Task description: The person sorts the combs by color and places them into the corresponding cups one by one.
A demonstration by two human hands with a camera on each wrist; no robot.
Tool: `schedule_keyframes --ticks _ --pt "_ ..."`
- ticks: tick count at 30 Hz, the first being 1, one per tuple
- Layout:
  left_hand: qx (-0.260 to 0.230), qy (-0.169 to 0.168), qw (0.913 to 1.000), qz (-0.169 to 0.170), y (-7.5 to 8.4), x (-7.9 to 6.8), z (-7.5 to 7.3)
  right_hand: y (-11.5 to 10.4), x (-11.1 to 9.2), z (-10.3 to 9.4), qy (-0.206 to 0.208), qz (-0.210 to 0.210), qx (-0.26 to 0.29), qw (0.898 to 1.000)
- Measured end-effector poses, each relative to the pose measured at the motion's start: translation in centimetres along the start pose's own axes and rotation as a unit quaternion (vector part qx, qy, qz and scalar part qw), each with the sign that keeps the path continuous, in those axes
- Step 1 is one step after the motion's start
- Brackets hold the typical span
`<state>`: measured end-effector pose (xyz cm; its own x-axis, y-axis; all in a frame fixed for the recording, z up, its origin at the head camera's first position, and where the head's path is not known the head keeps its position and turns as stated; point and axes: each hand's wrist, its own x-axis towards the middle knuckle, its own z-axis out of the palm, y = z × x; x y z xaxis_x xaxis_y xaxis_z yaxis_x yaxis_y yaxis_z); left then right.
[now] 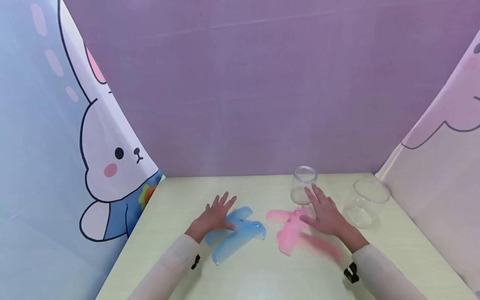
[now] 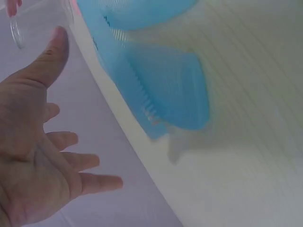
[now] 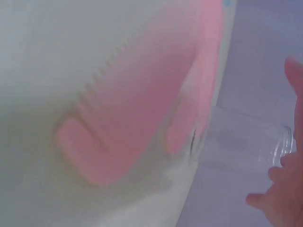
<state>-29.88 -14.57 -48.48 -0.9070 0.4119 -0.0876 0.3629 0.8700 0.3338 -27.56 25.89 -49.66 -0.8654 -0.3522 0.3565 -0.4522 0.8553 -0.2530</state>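
Note:
Several translucent blue combs point(image 1: 235, 243) lie crossed in a loose pile left of the table's middle. My left hand point(image 1: 212, 217) hovers over the pile's left side, fingers spread and thumb out; in the left wrist view, this hand point(image 2: 40, 156) holds nothing and looks apart from the blue combs point(image 2: 168, 85). Several pink combs point(image 1: 290, 235) overlap to the right. My right hand point(image 1: 325, 214) is over their right side with fingers extended. The right wrist view shows a toothed pink comb point(image 3: 132, 104) up close, blurred, and only part of the right hand point(image 3: 286, 189).
A clear jar point(image 1: 299, 192) stands at the back, just behind the pink combs. Another, wider clear jar point(image 1: 361, 210) stands at the right, beyond my right hand. The pale table point(image 1: 255, 281) meets a purple backdrop point(image 1: 240, 104), with printed cloth point(image 1: 33, 137) at the sides.

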Motion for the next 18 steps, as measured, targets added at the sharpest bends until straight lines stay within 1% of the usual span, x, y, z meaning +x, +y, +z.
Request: schedule_keyframes --ticks 3,6,9,14,18 --pt "-0.006 -0.005 1.0000 -0.005 -0.5 -0.1 -0.2 0.6 0.8 -0.3 0.035 0.026 0.023 0.999" --pt "-0.002 -0.010 0.9999 -0.006 -1.0 -0.3 -0.2 1.1 1.7 -0.7 0.062 0.055 0.061 0.995" --pt "0.003 -0.017 0.9998 0.001 -1.4 -0.4 0.0 1.6 2.6 -1.0 0.073 0.093 0.101 0.988" --pt "0.005 -0.027 0.9995 0.013 -1.7 -0.4 0.5 2.2 3.9 -1.3 0.081 0.158 0.152 0.972" --pt "-0.004 -0.031 0.9994 0.013 -1.9 -0.3 0.9 2.3 4.8 -1.3 0.080 0.187 0.179 0.963"
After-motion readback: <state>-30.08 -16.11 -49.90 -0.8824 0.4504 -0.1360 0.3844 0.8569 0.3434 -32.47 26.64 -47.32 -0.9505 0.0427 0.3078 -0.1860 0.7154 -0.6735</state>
